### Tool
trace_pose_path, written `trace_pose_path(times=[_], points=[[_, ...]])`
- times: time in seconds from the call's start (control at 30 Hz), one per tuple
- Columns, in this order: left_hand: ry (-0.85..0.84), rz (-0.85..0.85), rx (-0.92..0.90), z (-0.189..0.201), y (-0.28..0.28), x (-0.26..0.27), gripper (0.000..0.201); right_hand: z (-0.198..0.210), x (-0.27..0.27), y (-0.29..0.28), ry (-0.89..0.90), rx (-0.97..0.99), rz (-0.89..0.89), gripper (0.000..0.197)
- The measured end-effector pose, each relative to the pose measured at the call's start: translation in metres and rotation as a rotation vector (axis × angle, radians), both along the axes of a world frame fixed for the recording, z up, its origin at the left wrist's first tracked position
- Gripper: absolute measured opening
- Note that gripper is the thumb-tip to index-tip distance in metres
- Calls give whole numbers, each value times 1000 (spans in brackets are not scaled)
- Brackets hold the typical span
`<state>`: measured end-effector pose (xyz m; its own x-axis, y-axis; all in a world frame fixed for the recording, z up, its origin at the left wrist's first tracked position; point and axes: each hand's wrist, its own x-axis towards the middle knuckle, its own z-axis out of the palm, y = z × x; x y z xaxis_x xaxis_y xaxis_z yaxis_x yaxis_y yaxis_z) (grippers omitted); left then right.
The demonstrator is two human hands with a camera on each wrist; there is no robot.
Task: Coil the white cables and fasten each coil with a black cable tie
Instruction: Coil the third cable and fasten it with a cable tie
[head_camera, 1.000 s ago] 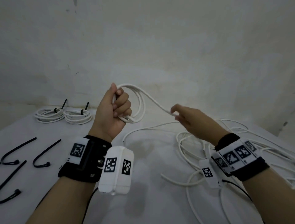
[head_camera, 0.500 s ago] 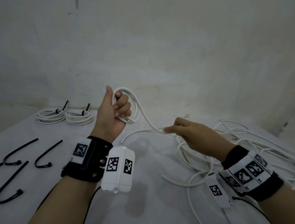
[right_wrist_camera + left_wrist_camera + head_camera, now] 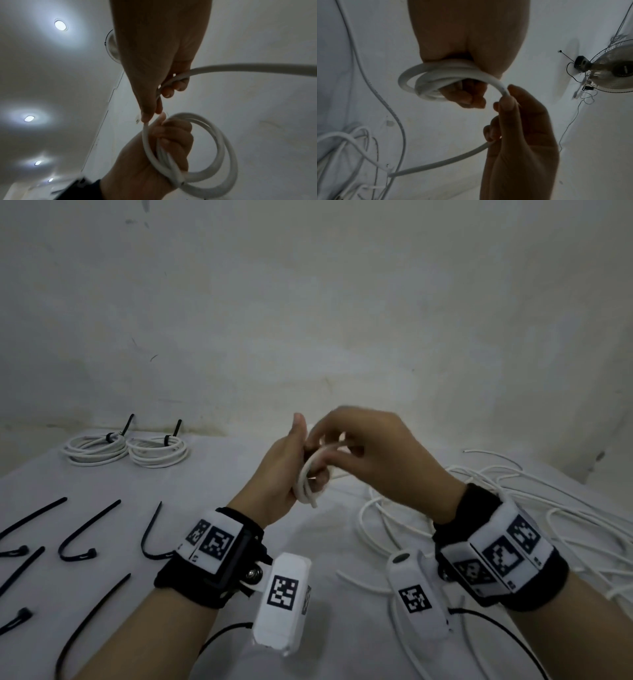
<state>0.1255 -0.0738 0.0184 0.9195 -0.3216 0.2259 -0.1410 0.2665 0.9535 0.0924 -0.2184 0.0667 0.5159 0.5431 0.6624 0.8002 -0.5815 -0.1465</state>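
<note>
Both forearms rise from the near edge of the table [image 3: 212,484], each wrist wearing a black fabric band with a white block printed with square black-and-white markers. The left hand [image 3: 274,474] is raised above the middle of the table, thumb pointing up, its fingers curled round a small coil [image 3: 310,477] of smooth, round-section white cable; in the right wrist view the coil [image 3: 205,155] shows several stacked loops passing through the fist. The right hand [image 3: 373,453] sits just beside the left, touching the coil, and pinches the running cable [image 3: 503,92] between thumb and forefinger, with the remaining fingers curled round the same strand. From that hand the cable drops to a loose tangle of white cables [image 3: 513,508] spread over the right side of the table

Near the left edge lie several black cable ties [image 3: 85,529], thin, matte and bent into hooks, well apart from the hands. At the far left corner two finished coils [image 3: 126,446] lie flat and touching, each bound by a black tie with its tail standing up. The table is covered in plain white
</note>
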Motion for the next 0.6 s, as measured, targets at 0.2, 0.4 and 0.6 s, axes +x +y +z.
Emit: trace_pose_path(times=[0.2, 0.4, 0.6], points=[[170, -270, -202, 8, 0, -8, 60, -11, 23, -6, 112, 253, -109, 23], [206, -322, -275, 9, 2, -8, 53, -14, 22, -7, 326, 207, -55, 27], [80, -211, -101, 12, 5, -12, 38, -5, 22, -17, 354, 129, -49, 24]])
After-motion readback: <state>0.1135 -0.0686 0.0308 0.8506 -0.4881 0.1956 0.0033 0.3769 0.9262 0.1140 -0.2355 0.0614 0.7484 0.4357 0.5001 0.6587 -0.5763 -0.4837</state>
